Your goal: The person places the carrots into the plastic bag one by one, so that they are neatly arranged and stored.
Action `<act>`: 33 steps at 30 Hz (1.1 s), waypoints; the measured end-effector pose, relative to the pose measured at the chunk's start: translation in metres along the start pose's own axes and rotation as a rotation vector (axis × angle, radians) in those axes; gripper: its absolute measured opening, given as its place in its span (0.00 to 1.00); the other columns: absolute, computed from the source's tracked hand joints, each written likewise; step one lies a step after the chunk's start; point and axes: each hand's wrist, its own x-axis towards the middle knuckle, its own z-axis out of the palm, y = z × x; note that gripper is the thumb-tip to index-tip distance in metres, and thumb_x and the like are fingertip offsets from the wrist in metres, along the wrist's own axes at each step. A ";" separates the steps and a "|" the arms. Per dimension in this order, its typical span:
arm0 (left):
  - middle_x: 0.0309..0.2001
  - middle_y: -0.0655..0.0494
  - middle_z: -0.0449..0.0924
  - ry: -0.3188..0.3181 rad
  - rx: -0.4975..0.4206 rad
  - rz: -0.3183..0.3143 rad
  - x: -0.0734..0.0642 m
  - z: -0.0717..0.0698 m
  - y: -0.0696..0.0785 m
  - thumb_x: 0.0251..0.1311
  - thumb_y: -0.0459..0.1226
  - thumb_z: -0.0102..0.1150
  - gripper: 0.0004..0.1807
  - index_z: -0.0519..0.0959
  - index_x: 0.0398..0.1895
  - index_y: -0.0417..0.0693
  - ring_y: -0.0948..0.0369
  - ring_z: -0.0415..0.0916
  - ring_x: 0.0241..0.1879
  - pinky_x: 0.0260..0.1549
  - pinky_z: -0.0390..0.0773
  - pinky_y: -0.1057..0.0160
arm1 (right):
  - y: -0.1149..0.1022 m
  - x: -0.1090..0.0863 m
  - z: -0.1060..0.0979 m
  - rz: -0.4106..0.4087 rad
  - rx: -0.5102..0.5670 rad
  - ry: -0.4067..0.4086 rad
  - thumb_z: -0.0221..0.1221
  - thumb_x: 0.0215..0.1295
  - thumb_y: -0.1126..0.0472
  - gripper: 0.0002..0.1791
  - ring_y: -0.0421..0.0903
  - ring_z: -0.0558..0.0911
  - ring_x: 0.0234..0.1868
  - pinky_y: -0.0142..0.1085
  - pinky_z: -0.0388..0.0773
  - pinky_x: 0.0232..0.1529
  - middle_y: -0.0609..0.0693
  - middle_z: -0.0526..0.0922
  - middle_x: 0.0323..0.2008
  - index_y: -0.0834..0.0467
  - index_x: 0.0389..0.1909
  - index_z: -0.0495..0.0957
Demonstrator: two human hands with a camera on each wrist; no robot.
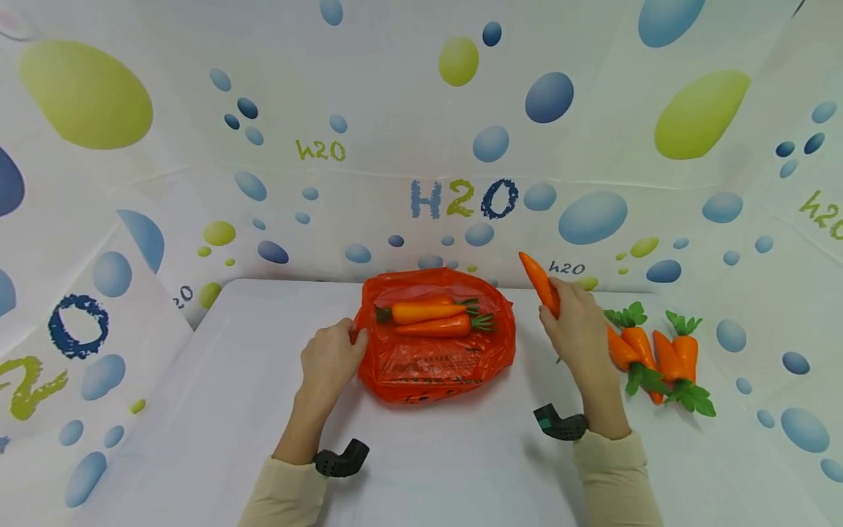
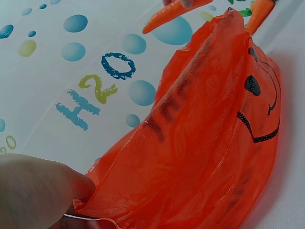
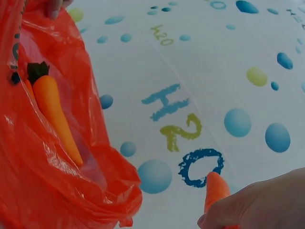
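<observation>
Head view: one red bag (image 1: pixel 428 377), mouth open, set on a white surface (image 1: pixel 421 461); inside it, bagged carrots (image 1: pixel 428 313) lying side by side, green tops showing. Left hand (image 1: pixel 332 356), fingers pinching the bag's left edge. Right hand (image 1: pixel 578 322), fingers closed round a single carrot (image 1: pixel 540 282), held to the right of the bag and apart from it, tip pointing up and leftward. Loose carrots (image 1: pixel 685 355) with leafy tops lay at the right, beyond the right forearm. Behind stood a white cloth (image 1: pixel 395 110) printed with drops and "H2O". Left wrist view: thumb and fingers gripped the bag's rim; black print marked its side; the carrot showed at the top. Right wrist view: fingers held the carrot, its end protruding past them; a bagged carrot lay within the red folds.
</observation>
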 end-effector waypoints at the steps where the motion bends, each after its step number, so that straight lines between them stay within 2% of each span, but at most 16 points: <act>1: 0.17 0.53 0.70 0.001 -0.001 0.001 0.000 0.000 0.000 0.67 0.42 0.52 0.14 0.75 0.25 0.43 0.57 0.67 0.17 0.16 0.63 0.65 | -0.001 0.000 0.000 -0.012 0.011 0.008 0.59 0.68 0.61 0.30 0.63 0.74 0.51 0.61 0.76 0.54 0.66 0.75 0.58 0.63 0.70 0.66; 8: 0.17 0.53 0.71 -0.005 -0.003 0.001 0.001 0.001 0.001 0.67 0.42 0.53 0.14 0.76 0.27 0.43 0.58 0.67 0.17 0.16 0.63 0.65 | -0.009 -0.002 0.003 -0.042 0.056 0.010 0.58 0.70 0.61 0.30 0.63 0.74 0.55 0.61 0.75 0.57 0.65 0.73 0.62 0.61 0.71 0.65; 12: 0.17 0.53 0.70 -0.008 -0.002 -0.001 0.001 0.002 0.000 0.67 0.42 0.53 0.14 0.76 0.27 0.43 0.58 0.67 0.17 0.16 0.63 0.65 | -0.014 -0.002 0.005 -0.063 0.094 0.026 0.58 0.69 0.61 0.29 0.62 0.74 0.55 0.60 0.76 0.57 0.64 0.74 0.61 0.59 0.70 0.67; 19: 0.16 0.54 0.69 0.021 0.001 0.006 0.001 0.003 0.000 0.66 0.42 0.51 0.15 0.73 0.22 0.45 0.57 0.67 0.17 0.15 0.61 0.64 | -0.019 -0.002 0.014 -0.182 0.162 0.105 0.63 0.66 0.66 0.27 0.61 0.75 0.53 0.56 0.80 0.52 0.64 0.75 0.55 0.61 0.66 0.72; 28: 0.16 0.53 0.70 0.005 -0.009 -0.001 0.000 0.002 -0.001 0.66 0.42 0.51 0.15 0.74 0.24 0.44 0.57 0.67 0.17 0.15 0.63 0.65 | -0.029 -0.003 0.021 -0.311 0.182 0.193 0.65 0.63 0.67 0.26 0.60 0.77 0.55 0.54 0.80 0.54 0.64 0.78 0.54 0.64 0.62 0.74; 33: 0.17 0.53 0.71 0.000 -0.015 -0.005 0.000 0.001 -0.002 0.67 0.42 0.52 0.14 0.75 0.26 0.43 0.58 0.67 0.17 0.15 0.64 0.65 | -0.037 -0.004 0.025 -0.380 0.199 0.204 0.66 0.62 0.67 0.26 0.58 0.76 0.56 0.50 0.81 0.56 0.62 0.77 0.55 0.65 0.62 0.74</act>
